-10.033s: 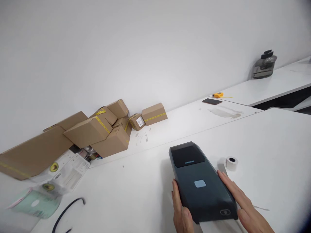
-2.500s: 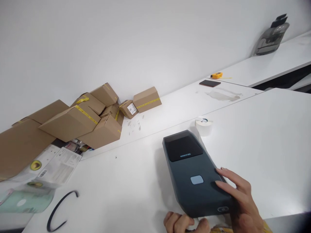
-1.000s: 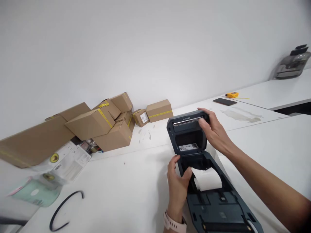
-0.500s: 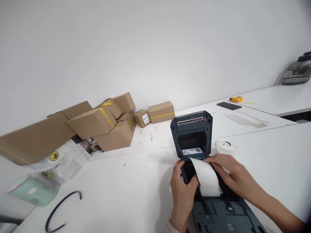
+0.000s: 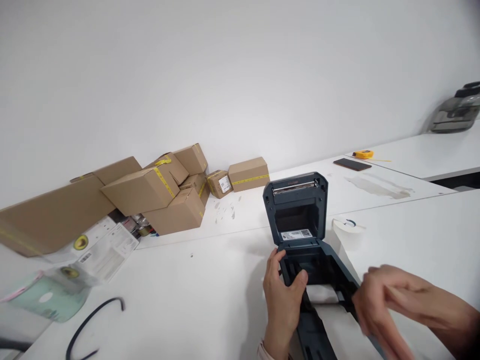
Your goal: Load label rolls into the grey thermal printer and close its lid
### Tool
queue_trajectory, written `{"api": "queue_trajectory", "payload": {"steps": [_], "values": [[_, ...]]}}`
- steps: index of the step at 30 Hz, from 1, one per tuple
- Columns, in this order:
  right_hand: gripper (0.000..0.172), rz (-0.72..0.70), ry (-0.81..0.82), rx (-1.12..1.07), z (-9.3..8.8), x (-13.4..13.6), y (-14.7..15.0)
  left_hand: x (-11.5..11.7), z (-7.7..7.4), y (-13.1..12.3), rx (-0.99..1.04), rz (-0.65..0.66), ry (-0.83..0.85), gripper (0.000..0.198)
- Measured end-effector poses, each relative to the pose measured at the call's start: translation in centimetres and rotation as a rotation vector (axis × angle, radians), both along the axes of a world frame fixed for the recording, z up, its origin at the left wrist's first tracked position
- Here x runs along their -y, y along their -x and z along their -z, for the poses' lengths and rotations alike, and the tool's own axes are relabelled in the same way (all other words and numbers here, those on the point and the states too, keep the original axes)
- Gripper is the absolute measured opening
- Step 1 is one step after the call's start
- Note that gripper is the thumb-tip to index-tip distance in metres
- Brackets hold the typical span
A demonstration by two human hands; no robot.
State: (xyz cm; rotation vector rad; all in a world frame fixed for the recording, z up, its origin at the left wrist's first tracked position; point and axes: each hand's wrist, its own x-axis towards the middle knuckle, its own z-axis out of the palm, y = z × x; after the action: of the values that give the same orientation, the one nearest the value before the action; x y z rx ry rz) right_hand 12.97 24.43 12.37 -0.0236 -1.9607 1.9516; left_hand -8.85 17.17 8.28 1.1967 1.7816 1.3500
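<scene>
Label printer point(image 5: 304, 250), dark grey, lid raised, white paper point(image 5: 321, 294) inside.

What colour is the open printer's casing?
Dark blue-grey printer, with a white label inside its raised lid. The head view shows it.

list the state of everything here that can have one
label printer: lid open, standing upright
paper strip: lying flat across the printer bed
label roll: on end beside the printer
phone: lying flat, screen dark
cardboard boxes: shut, taped, piled
left hand: gripping the printer's left wall
right hand: blurred, grip unclear
</scene>
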Motion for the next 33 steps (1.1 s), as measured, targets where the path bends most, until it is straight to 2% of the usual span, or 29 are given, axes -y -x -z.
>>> {"api": "queue_trajectory", "payload": {"steps": [2,4,6,8,10,12,15,17,23,26,29,31,33], "values": [[0.042,0.293,-0.234,0.22,0.0,-0.6,1.1,0.0,0.0,0.0,-0.002,0.004,-0.021,0.054],[0.032,0.475,-0.614,0.407,0.8,-1.5,2.7,-0.1,0.1,0.0,0.001,0.004,-0.039,0.054],[0.024,0.531,-0.978,0.469,2.4,-2.2,4.2,-0.1,0.0,0.0,0.013,0.006,-0.037,0.056],[0.019,0.569,-1.23,0.484,4.0,-2.6,5.2,-0.2,-0.1,0.0,0.029,0.023,-0.036,0.06],[0.017,0.616,-1.386,0.505,4.9,-2.5,5.6,-0.1,-0.1,0.0,0.031,0.04,-0.064,0.065],[0.018,0.632,-1.49,0.535,4.9,-2.2,5.4,0.0,0.1,-0.1,0.029,0.042,-0.093,0.068],[0.021,0.623,-1.568,0.517,4.5,-1.5,5.0,0.1,0.3,-0.1,0.011,0.041,-0.113,0.067],[0.022,0.612,-1.572,0.458,4.9,-1.4,5.1,0.1,0.4,0.0,-0.011,0.053,-0.121,0.066],[0.015,0.55,-1.559,0.51,9.0,-2.7,6.5,-0.1,0.9,0.2,-0.008,0.039,-0.118,0.067],[0.014,0.515,-1.555,0.494,10.0,-3.6,7.0,0.0,1.1,0.2,-0.004,0.056,-0.133,0.066],[0.012,0.451,-1.528,0.513,8.9,-3.8,7.2,0.1,1.0,0.3,0.02,0.067,-0.145,0.068],[0.015,0.384,-1.454,0.562,6.9,-3.3,7.1,0.2,0.7,0.2,0.031,0.068,-0.147,0.069],[0.02,0.334,-1.309,0.58,4.4,-2.5,6.4,0.2,0.4,0.2,0.043,0.062,-0.134,0.069]]}}
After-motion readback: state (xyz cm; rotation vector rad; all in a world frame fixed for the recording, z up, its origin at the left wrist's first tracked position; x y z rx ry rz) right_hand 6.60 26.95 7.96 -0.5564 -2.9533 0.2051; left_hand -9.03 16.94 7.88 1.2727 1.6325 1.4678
